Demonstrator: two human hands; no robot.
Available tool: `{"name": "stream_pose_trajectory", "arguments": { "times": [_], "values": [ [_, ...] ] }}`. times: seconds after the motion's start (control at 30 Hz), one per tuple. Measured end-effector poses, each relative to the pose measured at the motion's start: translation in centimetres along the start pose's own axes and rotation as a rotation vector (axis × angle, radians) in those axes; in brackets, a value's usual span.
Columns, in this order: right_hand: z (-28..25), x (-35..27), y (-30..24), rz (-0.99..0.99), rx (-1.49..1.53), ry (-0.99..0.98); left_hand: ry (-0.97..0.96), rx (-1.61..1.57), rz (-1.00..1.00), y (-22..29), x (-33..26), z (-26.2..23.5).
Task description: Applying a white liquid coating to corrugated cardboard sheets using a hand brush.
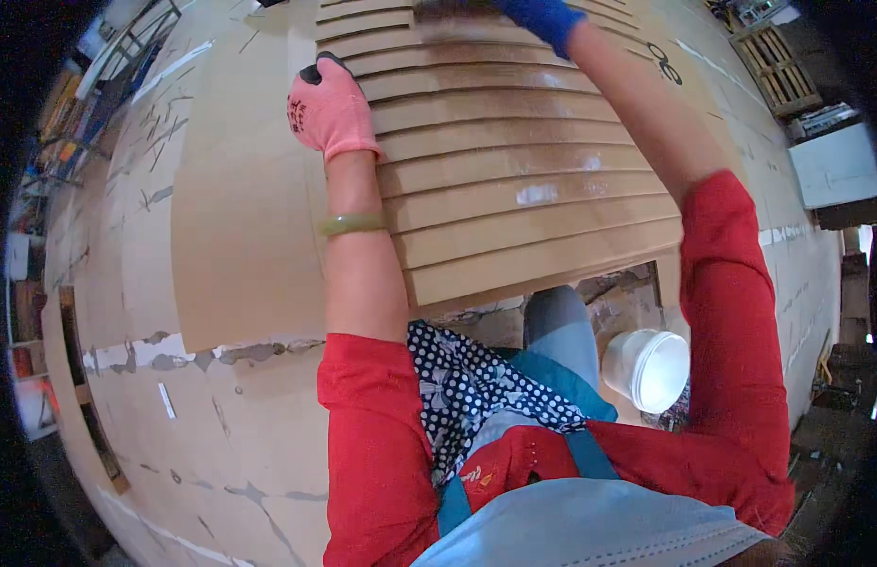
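Overlapping brown cardboard sheets [514, 210] lie before me, their edges stepped one behind another. Whitish wet smears show along several exposed strips. My left hand [333, 106], in a pink glove with black-coated fingertips, is closed at the left edge of the sheets, toward the far end. Its fingers are curled and partly hidden. At the top edge of the picture, my right hand [544, 21] in a blue glove reaches across the far strips. Its fingers are blurred and cut off; a dark smeared shape lies beside them, and whether it is a tool or the glove's coating is unclear.
A white bucket [658, 370] stands at my right, near my knee. Flat plain cardboard [245, 246] lies left of the sheets on a worn, cracked floor [174, 444]. A wooden pallet [777, 68] and a white box [835, 166] are at the far right.
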State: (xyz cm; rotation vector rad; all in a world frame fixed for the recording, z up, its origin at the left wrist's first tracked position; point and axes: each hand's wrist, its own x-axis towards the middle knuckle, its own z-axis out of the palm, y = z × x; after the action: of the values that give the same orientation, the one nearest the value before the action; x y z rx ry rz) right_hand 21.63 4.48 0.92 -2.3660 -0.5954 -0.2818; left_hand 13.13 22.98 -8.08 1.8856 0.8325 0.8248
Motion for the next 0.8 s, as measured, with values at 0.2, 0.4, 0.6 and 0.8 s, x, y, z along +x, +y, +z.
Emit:
{"name": "stream_pose_trajectory", "arguments": {
  "times": [0.2, 0.4, 0.6, 0.8],
  "values": [
    [2.0, 2.3, 0.8, -0.081, -0.055, 0.245, -0.011, 0.019, -0.009, -0.3, 0.2, 0.0],
    [1.9, -11.8, 1.6, -0.176, 0.247, -0.228, 0.003, 0.0, -0.021, -1.2, 0.1, -0.7],
    [-0.2, -8.2, -0.6, -0.061, 0.273, -0.113, 0.028, -0.018, -0.037, -0.1, -0.1, -0.1],
    [0.8, -3.7, -1.5, -0.116, -0.023, 0.178, 0.036, -0.026, -0.03, -0.5, 0.1, 0.3]
  ]
}}
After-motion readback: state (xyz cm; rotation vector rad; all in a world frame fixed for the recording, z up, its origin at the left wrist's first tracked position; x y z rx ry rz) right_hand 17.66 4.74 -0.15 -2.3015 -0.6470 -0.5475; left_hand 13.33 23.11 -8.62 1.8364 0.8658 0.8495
